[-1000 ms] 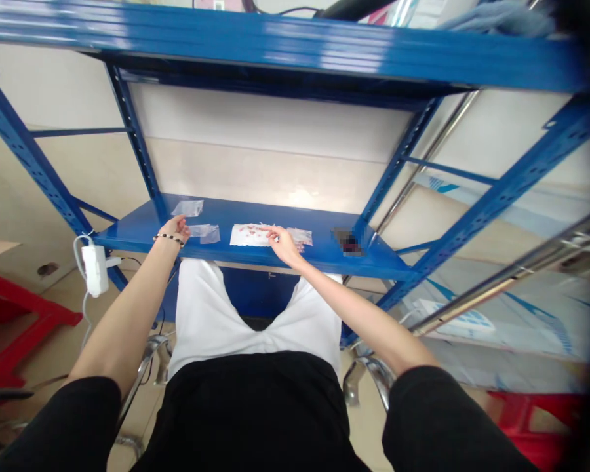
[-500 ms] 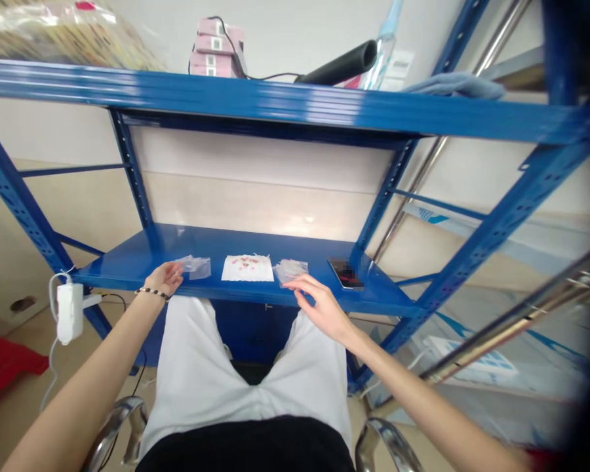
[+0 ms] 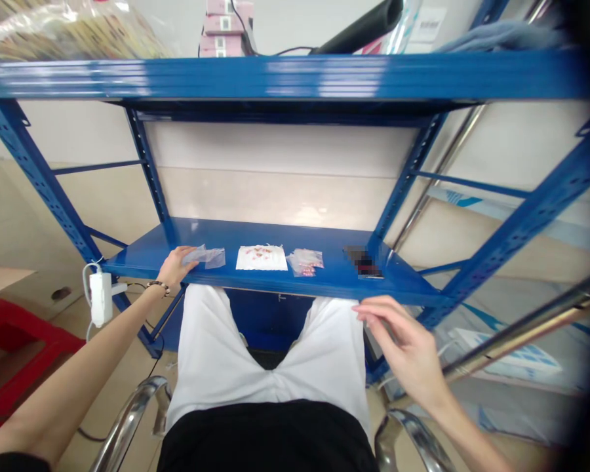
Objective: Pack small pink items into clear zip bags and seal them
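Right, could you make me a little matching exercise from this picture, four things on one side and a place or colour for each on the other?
1. left hand
2. sheet
3. right hand
4. stool

A. red
B. by the right knee
C. at a clear bag
D. mostly white

Pairs: 1-C, 2-D, 3-B, 4-A

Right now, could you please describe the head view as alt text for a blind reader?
A person's left hand touches clear plastic on a blue shelf, while the right hand hovers in front of the shelf's edge. On the shelf lie a white sheet with reddish spots, a bag of pinkish pieces and a blurred-out object.
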{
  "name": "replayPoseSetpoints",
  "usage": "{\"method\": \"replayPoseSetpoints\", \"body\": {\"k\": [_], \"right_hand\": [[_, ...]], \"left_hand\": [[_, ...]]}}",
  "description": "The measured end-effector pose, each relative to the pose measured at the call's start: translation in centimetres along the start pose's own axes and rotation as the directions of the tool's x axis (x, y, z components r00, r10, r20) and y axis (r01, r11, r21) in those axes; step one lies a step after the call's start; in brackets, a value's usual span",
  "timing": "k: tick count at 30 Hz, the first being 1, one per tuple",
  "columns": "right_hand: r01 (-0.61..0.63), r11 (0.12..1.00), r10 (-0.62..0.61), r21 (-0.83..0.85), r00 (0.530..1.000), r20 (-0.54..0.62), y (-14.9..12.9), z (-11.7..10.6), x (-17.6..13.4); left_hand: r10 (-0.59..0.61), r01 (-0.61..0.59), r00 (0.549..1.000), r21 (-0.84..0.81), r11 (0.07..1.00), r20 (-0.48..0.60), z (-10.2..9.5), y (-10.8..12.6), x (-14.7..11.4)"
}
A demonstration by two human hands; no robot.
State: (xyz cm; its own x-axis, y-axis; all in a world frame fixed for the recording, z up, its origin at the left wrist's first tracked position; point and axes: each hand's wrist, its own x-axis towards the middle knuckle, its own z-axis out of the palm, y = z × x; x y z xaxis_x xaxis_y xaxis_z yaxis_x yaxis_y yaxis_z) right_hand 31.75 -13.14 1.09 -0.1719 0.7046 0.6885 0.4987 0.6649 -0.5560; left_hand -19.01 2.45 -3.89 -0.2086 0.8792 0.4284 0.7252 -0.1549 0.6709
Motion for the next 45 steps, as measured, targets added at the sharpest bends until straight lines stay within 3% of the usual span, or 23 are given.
{"method": "replayPoseSetpoints", "body": {"k": [4,6,8,10,12,14,17,19,23,26,29,32,33,37,40,43,45], "right_hand": [[-0.014,0.998,0.008,0.057,0.994,0.105,-0.8,2.4,-2.8],[-0.018,0.994,-0.005,0.109,0.978,0.207,-1.3,3.6,-4.0],[-0.027,0.989,-0.018,0.148,0.955,0.296,-1.9,4.3,-4.6],[-0.017,0.987,-0.039,0.158,0.938,0.345,-2.1,4.5,-4.5],[0.019,0.992,-0.062,0.126,0.934,0.351,-1.6,4.4,-3.5],[0.054,0.997,-0.068,0.050,0.941,0.330,-0.3,4.3,-2.0],[0.040,0.996,-0.021,-0.081,0.974,0.226,3.2,4.7,1.2],[-0.013,0.992,0.029,-0.128,0.991,0.128,5.9,5.6,3.3],[-0.132,0.956,0.140,-0.262,0.990,0.011,10.8,8.2,7.2],[-0.222,0.902,0.217,-0.370,0.975,-0.056,13.6,9.8,9.8],[-0.296,0.851,0.288,-0.434,0.954,-0.086,16.0,10.8,12.1],[-0.327,0.841,0.328,-0.431,0.942,-0.074,17.6,11.5,13.5],[-0.331,0.840,0.333,-0.430,0.940,-0.073,17.9,11.7,13.8],[-0.307,0.840,0.292,-0.448,0.951,-0.103,17.4,11.3,14.0],[-0.240,0.866,0.178,-0.440,0.968,-0.178,15.1,10.7,13.2],[-0.108,0.931,0.028,-0.348,0.974,-0.227,11.3,10.9,10.8],[-0.002,0.969,-0.034,-0.247,0.989,-0.144,8.2,11.4,8.2]], "left_hand": [[0.095,-0.167,0.940,0.200,0.965,0.329,0.8,-1.4,3.0],[0.086,-0.205,0.920,0.282,0.937,0.382,0.6,-1.6,3.5],[0.067,-0.192,0.951,0.405,0.894,0.303,0.3,-1.2,3.3],[0.095,-0.150,0.986,0.500,0.853,0.135,0.1,-0.2,2.9],[0.184,-0.135,0.982,0.563,0.816,-0.031,0.2,1.2,2.6],[0.275,-0.173,0.959,0.620,0.766,-0.072,0.8,2.7,2.6],[0.317,-0.292,0.945,0.642,0.709,0.080,2.2,4.8,3.0],[0.287,-0.335,0.941,0.611,0.717,0.179,3.4,6.0,3.2],[0.137,-0.298,0.943,0.592,0.749,0.302,5.5,7.4,2.9],[0.095,-0.264,0.950,0.600,0.756,0.298,6.0,8.3,2.7],[0.122,-0.221,0.972,0.603,0.767,0.200,5.6,10.3,2.3],[0.164,-0.181,0.983,0.497,0.849,0.078,5.6,13.1,-0.7],[0.167,-0.187,0.982,0.429,0.884,0.084,5.9,13.9,-2.5],[0.221,-0.265,0.925,0.112,0.958,0.308,8.5,15.5,-11.7],[0.202,-0.195,0.904,-0.056,0.979,0.377,9.7,15.6,-16.8],[0.157,-0.061,0.906,-0.246,0.967,0.392,9.7,15.4,-17.8],[0.100,0.073,0.914,-0.402,0.913,0.392,9.4,15.1,-16.8]]}}
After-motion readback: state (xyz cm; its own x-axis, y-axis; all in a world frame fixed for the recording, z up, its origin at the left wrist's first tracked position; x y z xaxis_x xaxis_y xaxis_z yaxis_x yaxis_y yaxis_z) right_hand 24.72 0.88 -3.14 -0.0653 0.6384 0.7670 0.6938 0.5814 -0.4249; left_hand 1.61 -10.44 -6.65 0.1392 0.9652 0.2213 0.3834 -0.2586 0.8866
